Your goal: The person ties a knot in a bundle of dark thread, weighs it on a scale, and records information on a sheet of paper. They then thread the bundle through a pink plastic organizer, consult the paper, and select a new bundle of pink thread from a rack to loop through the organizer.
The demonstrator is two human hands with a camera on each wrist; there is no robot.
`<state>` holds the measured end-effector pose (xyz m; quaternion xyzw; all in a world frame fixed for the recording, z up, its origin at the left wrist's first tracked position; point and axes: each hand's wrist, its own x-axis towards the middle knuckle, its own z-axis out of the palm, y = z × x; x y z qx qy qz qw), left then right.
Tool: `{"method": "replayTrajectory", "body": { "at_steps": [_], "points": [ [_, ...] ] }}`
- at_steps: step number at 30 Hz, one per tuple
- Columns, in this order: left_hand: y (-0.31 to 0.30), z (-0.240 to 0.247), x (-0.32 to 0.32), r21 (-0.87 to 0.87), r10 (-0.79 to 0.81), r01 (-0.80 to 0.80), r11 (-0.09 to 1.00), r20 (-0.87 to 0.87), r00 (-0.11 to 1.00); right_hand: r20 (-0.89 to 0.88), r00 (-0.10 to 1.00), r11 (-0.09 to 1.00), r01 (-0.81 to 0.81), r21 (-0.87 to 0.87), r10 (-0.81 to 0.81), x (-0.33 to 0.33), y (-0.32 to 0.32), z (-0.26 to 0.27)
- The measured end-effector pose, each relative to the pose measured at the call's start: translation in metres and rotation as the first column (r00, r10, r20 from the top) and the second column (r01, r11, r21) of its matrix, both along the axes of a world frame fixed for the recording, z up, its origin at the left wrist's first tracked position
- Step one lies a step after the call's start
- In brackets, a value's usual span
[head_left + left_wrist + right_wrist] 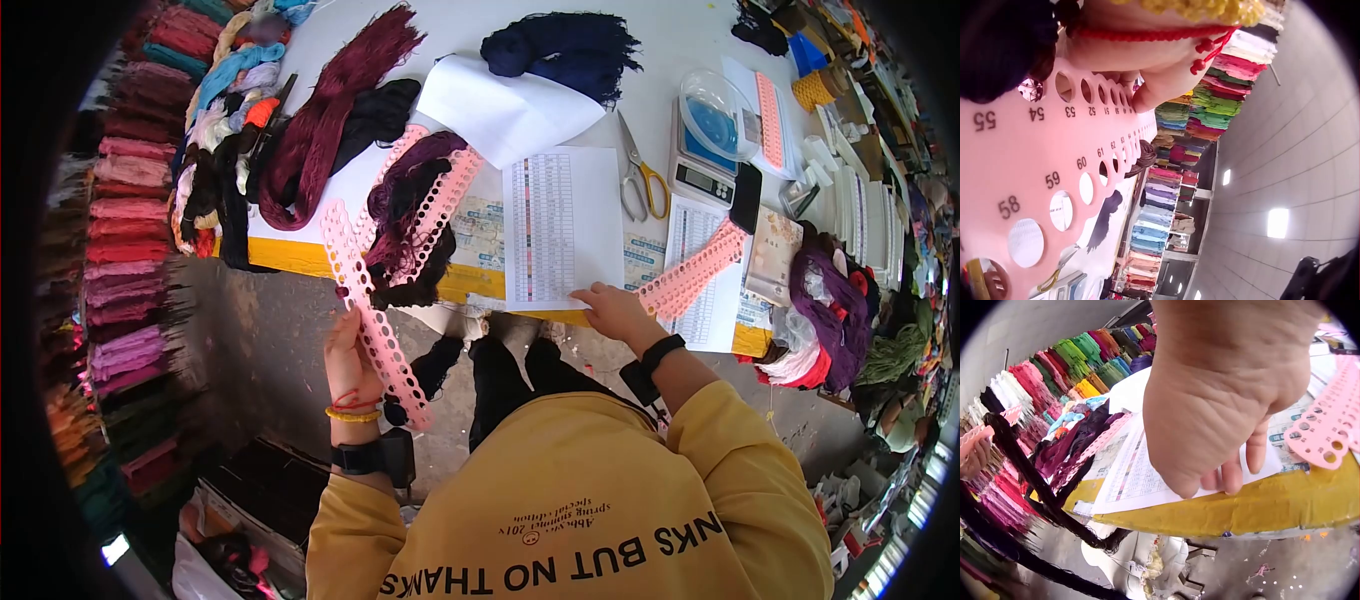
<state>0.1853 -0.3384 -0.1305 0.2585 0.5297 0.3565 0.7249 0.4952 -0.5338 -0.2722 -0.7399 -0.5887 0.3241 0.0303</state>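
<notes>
My left hand [350,358] grips a long pink card [372,325] with rows of numbered holes, held up off the table's front edge; dark thread hangs from it. In the left wrist view the fingers pinch the edge of the pink card [1029,169] near its far end. My right hand [618,318] rests on the lower right corner of a printed chart [560,225], its fingertips on the paper. Another pink card [425,235] with purple and black thread lies beyond the left hand. Right of the right hand lies a further pink card [700,268].
Maroon thread [335,120], navy thread [570,50] and a blank white sheet [500,105] lie farther back. Scissors [642,180] and a scale [698,175] with a clear bowl stand right of the chart. Coloured skeins [130,240] hang at the left.
</notes>
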Motion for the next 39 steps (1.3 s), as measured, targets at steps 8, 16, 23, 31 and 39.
{"method": "replayTrajectory", "body": {
  "at_steps": [8,16,23,31,39],
  "points": [
    [-0.012,-0.002,-0.004,-0.010,-0.043,0.043,0.999,0.024,0.999,0.291,0.955,0.980,-0.006,0.200,-0.054,0.000,0.007,0.003],
    [-0.021,-0.002,-0.002,-0.044,0.052,-0.050,0.998,0.048,0.997,-0.461,0.884,0.996,0.093,0.015,-0.076,-0.039,0.055,0.048],
    [-0.017,-0.017,-0.021,-0.046,0.054,-0.052,0.998,0.040,0.998,-0.889,-0.335,0.645,-0.612,0.458,0.312,-0.058,0.092,0.291],
    [-0.014,-0.018,-0.029,-0.083,0.082,-0.078,0.993,0.043,0.996,-0.798,0.557,0.973,-0.106,0.207,0.231,-0.051,0.096,0.220],
    [-0.012,-0.024,-0.031,-0.081,0.053,-0.052,0.995,0.011,0.999,0.248,0.949,0.941,-0.253,0.225,0.195,-0.079,0.083,0.009]
  ]
}}
